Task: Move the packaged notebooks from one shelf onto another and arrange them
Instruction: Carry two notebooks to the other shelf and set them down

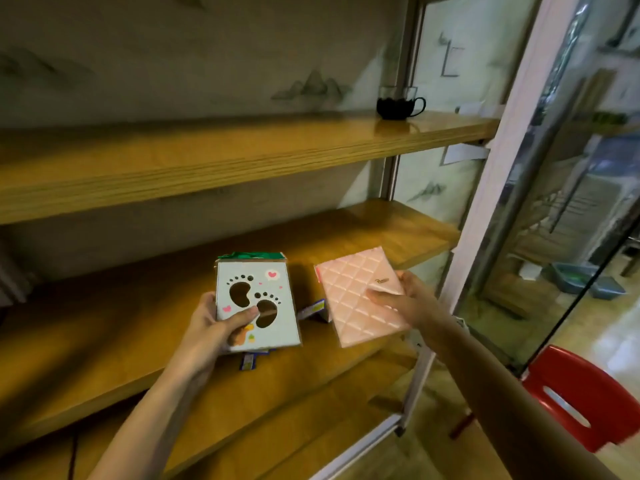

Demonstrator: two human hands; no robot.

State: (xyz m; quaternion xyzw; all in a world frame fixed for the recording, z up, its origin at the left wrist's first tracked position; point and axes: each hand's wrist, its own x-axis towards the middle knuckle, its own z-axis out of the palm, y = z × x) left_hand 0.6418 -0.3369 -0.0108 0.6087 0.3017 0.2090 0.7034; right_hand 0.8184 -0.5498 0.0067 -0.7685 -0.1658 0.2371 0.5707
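Note:
My left hand (211, 323) grips a white notebook with brown footprint cut-outs (254, 299), thumb on its cover, held over the middle wooden shelf (104, 341). A green-edged notebook (256, 255) shows just behind its top edge. My right hand (408, 299) holds a pink quilted notebook (360, 292) by its right side, tilted, above the same shelf. Between and under the two notebooks lie small blue-and-white packaged items (313, 311), partly hidden.
An upper wooden shelf (207, 161) carries a black cup (398, 107) at its right end. A lower shelf (277, 410) sits below. A metal frame post (485, 202) and glass panel stand to the right, with a red plastic stool (585, 396) on the floor.

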